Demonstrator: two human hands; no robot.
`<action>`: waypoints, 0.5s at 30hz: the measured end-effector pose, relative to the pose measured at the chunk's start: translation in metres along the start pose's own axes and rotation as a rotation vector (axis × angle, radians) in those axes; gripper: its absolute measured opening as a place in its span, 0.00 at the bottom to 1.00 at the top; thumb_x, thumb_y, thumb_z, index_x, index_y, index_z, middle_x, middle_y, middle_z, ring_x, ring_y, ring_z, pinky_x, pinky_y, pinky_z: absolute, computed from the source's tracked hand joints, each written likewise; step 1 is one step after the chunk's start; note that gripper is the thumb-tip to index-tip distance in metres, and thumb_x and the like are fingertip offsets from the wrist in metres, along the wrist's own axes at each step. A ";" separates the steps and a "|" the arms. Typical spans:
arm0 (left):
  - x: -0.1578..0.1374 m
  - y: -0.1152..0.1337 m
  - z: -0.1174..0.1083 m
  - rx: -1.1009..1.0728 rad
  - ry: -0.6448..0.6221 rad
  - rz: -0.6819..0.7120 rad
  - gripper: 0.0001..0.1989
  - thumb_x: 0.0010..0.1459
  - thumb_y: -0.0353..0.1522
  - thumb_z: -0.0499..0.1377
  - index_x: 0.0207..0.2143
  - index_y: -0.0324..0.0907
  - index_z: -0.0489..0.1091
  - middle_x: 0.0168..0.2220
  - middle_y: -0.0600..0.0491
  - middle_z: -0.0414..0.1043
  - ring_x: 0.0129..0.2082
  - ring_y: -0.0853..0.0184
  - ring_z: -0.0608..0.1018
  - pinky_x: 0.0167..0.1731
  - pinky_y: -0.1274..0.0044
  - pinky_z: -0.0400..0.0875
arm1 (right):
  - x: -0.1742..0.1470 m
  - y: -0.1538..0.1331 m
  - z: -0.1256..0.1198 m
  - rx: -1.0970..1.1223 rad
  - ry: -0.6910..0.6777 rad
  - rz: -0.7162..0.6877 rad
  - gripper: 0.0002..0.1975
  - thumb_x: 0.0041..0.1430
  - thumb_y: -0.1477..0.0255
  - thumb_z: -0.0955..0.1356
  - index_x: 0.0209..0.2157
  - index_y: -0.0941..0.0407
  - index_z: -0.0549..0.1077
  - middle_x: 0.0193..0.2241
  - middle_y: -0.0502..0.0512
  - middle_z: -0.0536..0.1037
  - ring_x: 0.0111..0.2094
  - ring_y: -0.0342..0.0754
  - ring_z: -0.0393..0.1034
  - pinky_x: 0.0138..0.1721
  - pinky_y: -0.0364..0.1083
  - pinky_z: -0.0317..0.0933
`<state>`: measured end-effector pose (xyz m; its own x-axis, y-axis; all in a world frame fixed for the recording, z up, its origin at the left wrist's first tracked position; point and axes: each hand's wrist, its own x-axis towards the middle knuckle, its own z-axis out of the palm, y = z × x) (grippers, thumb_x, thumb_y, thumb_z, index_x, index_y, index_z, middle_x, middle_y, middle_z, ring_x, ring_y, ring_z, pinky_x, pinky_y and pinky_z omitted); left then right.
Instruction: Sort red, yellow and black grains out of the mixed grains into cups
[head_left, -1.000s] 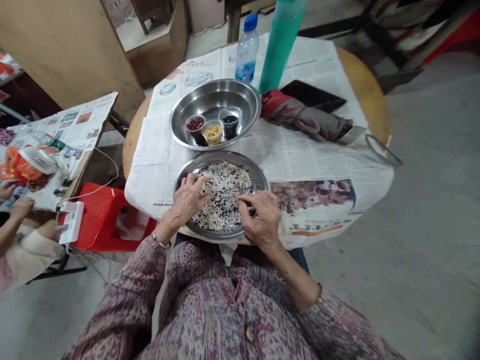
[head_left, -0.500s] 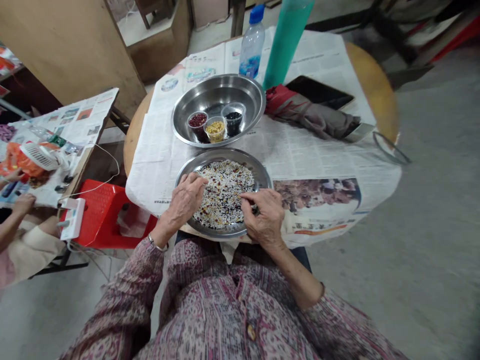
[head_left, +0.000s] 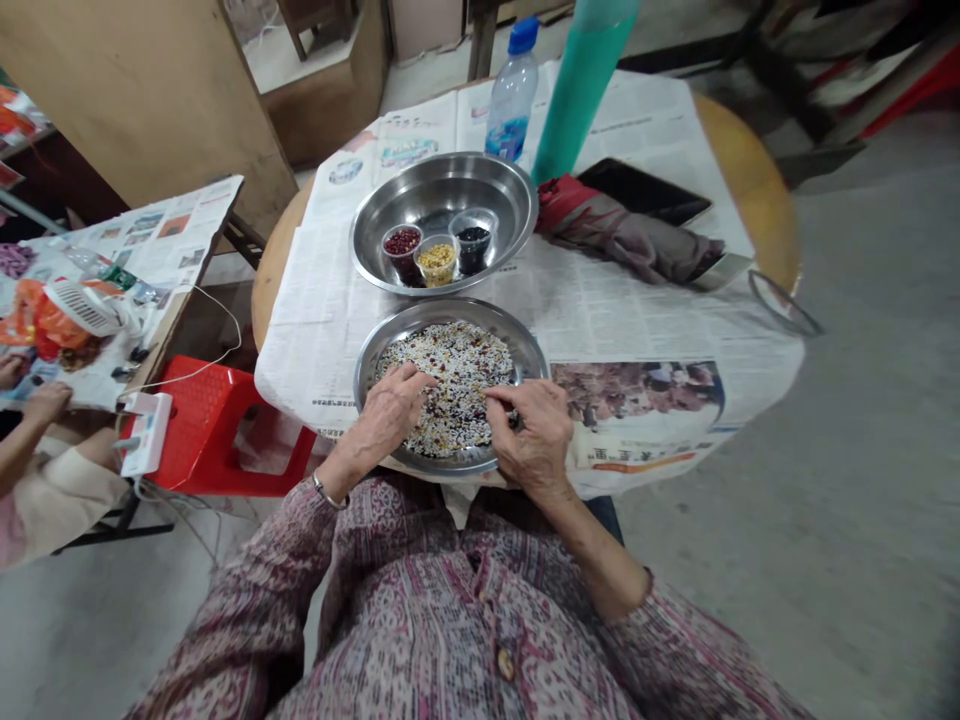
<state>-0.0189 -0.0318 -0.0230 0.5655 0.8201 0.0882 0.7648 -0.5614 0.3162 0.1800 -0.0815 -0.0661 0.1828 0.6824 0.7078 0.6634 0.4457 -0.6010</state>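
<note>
Resting on mixed grains (head_left: 457,385) in steel tray (head_left: 371,350), left hand (head_left: 390,412) loosely spread, right hand (head_left: 534,432) curled, grip unclear

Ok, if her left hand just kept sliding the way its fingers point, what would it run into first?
The left hand points right across the near metal tray, fingertips on the mixed grains. It would plough through those first, then probably meet the right hand, whose fingers point back toward it.

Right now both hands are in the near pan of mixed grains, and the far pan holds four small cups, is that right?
Not quite. The head view shows three cups in the far pan, not four. Both the left hand and right hand are in the near pan.
</note>
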 end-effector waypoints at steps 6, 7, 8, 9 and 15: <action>0.007 -0.010 0.005 -0.028 0.016 -0.032 0.08 0.69 0.28 0.52 0.42 0.42 0.72 0.39 0.52 0.77 0.42 0.67 0.79 0.48 0.71 0.74 | 0.000 0.000 0.000 0.010 -0.017 0.027 0.07 0.58 0.77 0.68 0.34 0.51 0.76 0.28 0.48 0.80 0.32 0.47 0.73 0.46 0.51 0.63; 0.007 -0.011 0.004 -0.027 0.009 -0.031 0.09 0.69 0.29 0.51 0.41 0.42 0.71 0.37 0.52 0.77 0.39 0.67 0.79 0.46 0.72 0.74 | 0.000 0.000 0.000 0.008 -0.017 0.029 0.07 0.58 0.77 0.68 0.34 0.51 0.76 0.28 0.48 0.80 0.32 0.47 0.73 0.46 0.51 0.63; 0.008 -0.011 0.003 -0.023 0.006 -0.032 0.09 0.70 0.30 0.51 0.40 0.41 0.71 0.35 0.52 0.77 0.37 0.68 0.79 0.43 0.73 0.74 | 0.000 0.000 0.000 0.003 -0.016 0.028 0.07 0.59 0.77 0.67 0.34 0.51 0.76 0.28 0.47 0.80 0.32 0.47 0.73 0.46 0.51 0.63; 0.008 -0.011 0.001 -0.017 0.009 -0.035 0.10 0.70 0.31 0.50 0.40 0.41 0.71 0.34 0.51 0.77 0.35 0.68 0.79 0.41 0.74 0.74 | 0.001 -0.001 0.000 -0.002 -0.015 0.023 0.07 0.59 0.77 0.67 0.34 0.51 0.75 0.28 0.47 0.80 0.31 0.47 0.73 0.46 0.51 0.63; 0.011 -0.003 -0.014 0.000 0.064 -0.040 0.12 0.72 0.34 0.49 0.42 0.42 0.72 0.33 0.53 0.77 0.33 0.70 0.78 0.41 0.75 0.73 | 0.001 0.000 0.000 -0.001 -0.012 0.017 0.07 0.58 0.78 0.68 0.34 0.51 0.76 0.28 0.48 0.80 0.32 0.47 0.73 0.46 0.51 0.63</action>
<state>-0.0198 -0.0197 -0.0096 0.5134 0.8474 0.1352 0.7865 -0.5277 0.3209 0.1800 -0.0813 -0.0653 0.1860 0.6967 0.6929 0.6606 0.4333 -0.6130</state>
